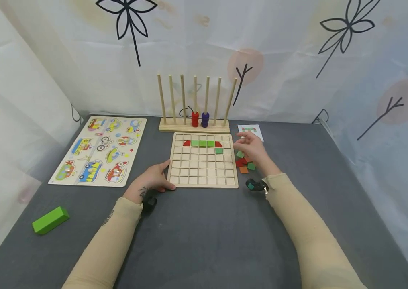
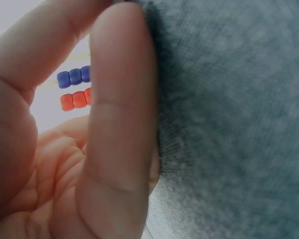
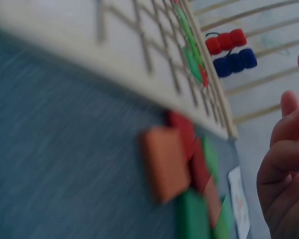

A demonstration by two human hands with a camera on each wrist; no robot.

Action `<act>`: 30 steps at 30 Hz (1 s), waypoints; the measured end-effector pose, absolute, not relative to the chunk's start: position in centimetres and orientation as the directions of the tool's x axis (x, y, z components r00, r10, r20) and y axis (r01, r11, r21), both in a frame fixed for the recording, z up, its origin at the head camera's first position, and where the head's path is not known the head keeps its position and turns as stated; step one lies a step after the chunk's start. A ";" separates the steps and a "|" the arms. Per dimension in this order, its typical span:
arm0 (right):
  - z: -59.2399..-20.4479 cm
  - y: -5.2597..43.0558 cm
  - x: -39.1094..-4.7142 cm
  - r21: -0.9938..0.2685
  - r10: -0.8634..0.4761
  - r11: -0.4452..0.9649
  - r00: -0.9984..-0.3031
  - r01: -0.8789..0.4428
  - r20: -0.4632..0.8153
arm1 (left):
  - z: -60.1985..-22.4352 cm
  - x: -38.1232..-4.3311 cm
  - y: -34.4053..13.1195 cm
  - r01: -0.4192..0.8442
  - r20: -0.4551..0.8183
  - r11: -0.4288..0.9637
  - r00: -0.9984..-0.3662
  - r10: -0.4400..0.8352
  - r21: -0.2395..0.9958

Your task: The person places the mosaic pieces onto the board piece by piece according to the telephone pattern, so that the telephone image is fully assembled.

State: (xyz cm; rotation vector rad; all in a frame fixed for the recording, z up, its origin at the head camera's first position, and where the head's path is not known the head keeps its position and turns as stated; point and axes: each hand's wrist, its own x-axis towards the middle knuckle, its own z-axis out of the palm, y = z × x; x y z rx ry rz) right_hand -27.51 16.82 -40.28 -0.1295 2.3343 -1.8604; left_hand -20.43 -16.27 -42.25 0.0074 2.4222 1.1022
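A square wooden grid board (image 1: 204, 175) lies mid-table, with red and green tiles (image 1: 202, 143) in its upper cells and a single green tile (image 1: 219, 151) beneath them. At the board's lower left corner, my left hand (image 1: 154, 178) touches the edges with fairly straight fingers; the left wrist view shows its thumb (image 2: 122, 109) extended. My right hand (image 1: 253, 150) hovers beside the board's right edge, over loose red, green and orange tiles (image 1: 243, 170). Its fingers are loosely bent, and no tile shows between them in the right wrist view.
Behind the board stands a peg rack (image 1: 193, 127) with red beads (image 1: 194, 119) and blue beads (image 1: 205, 119). A picture card (image 1: 256, 130) lies at back right, a vehicle puzzle (image 1: 99, 152) at left, and a green block (image 1: 50, 220) at front left.
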 end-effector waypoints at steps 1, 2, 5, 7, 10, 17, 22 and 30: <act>-40.6 17.6 -27.0 -0.975 -0.155 0.218 -0.985 0.038 -0.073 | -42.3 -20.5 -16.3 -0.189 -0.420 0.676 -0.886 0.196 0.712; -40.8 18.3 -26.5 -0.977 -0.146 0.207 -0.986 0.051 -0.083 | -42.4 -20.5 -16.3 -0.189 -0.421 0.677 -0.886 0.196 0.712; -41.6 19.8 -25.0 -0.975 -0.121 0.206 -0.987 0.080 -0.107 | -42.6 -20.6 -16.5 -0.185 -0.420 0.677 -0.886 0.199 0.712; -42.0 20.5 -24.2 -0.970 -0.109 0.221 -0.985 0.104 -0.130 | -42.7 -20.6 -16.6 -0.185 -0.418 0.678 -0.887 0.198 0.712; -42.4 21.1 -23.2 -0.952 -0.104 0.277 -0.981 0.130 -0.165 | -42.6 -20.6 -16.8 -0.190 -0.420 0.679 -0.887 0.191 0.710; -42.9 21.6 -22.5 -0.895 -0.037 0.400 -0.973 0.197 -0.230 | -42.1 -20.3 -16.8 -0.192 -0.432 0.670 -0.877 0.211 0.717; -43.2 21.5 -22.5 -0.844 0.010 0.488 -0.968 0.224 -0.251 | -42.3 -20.4 -16.7 -0.213 -0.441 0.666 -0.876 0.194 0.715; -43.3 21.4 -22.6 -0.757 0.037 0.628 -0.978 0.183 -0.206 | -42.2 -20.6 -16.3 -0.195 -0.436 0.684 -0.878 0.199 0.703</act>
